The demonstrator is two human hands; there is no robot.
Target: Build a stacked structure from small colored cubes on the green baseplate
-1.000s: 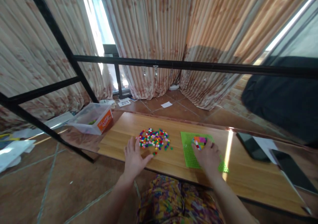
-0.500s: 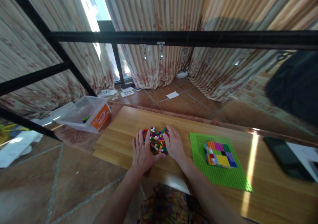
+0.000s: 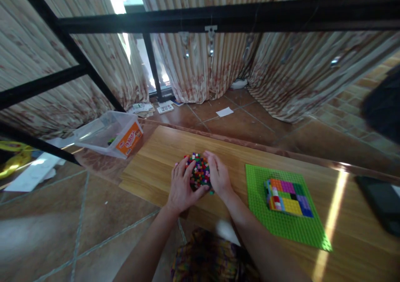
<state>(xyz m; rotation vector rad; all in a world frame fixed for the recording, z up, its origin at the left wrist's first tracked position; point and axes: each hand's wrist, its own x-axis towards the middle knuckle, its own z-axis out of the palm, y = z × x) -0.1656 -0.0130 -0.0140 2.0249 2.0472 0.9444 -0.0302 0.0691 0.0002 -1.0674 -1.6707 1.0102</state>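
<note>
A heap of tiny colourful building bricks (image 3: 200,171) lies on the wooden table (image 3: 150,165) between my two hands. My left hand (image 3: 183,186) curves along the heap's left and near side, fingers apart and touching the bricks. On the other side my right hand (image 3: 219,175) stands on its edge against the pile, palm inward, fingers stretched out. To the right lies a green baseplate (image 3: 259,207), bearing a flat block (image 3: 290,198) built of many-coloured bricks.
A clear plastic box (image 3: 103,134) with an orange label stands beyond the table's left end, a few green pieces inside. A dark flat object (image 3: 378,203) lies at the table's right. Black metal bars (image 3: 175,19) cross in front of the curtains.
Both hands have pressed inward and the bricks are gathered into a tighter, rounder heap. The camera view has tilted down and turned slightly left.
</note>
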